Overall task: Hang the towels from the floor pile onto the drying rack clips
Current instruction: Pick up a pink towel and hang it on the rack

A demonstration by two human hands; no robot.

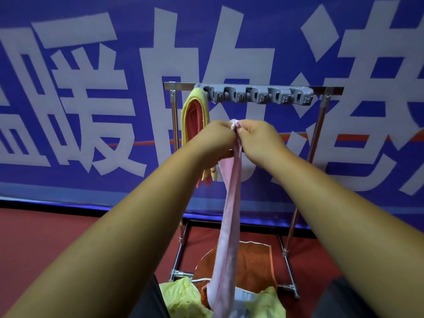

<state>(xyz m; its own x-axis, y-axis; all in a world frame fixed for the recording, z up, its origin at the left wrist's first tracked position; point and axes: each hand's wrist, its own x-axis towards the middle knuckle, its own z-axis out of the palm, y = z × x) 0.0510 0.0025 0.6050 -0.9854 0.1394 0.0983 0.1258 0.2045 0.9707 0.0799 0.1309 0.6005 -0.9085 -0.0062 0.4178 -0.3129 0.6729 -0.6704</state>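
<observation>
Left hand (215, 137): centre of the frame, fingers curled, pinching the gathered top of the pink towel (229, 214).
Right hand (261, 138): just right of the left hand, touching it, fingers pinching the same top end.
Pink towel: hangs from both hands as a narrow bunched strip, its lower end reaching the floor pile (229, 292) at bottom centre.
Floor pile: one orange towel (250, 265) spread flat, pale yellow towels (183, 297) crumpled in front of it.
Drying rack (320, 125): metal frame behind the hands, upper centre.
Clip strip (259, 95): grey, fixed along the top bar.
Yellow towel (195, 118): folded, red inside, hanging at the strip's left end.
Banner (68, 111): blue with large white characters, behind the rack.
Floor (68, 237): red.
</observation>
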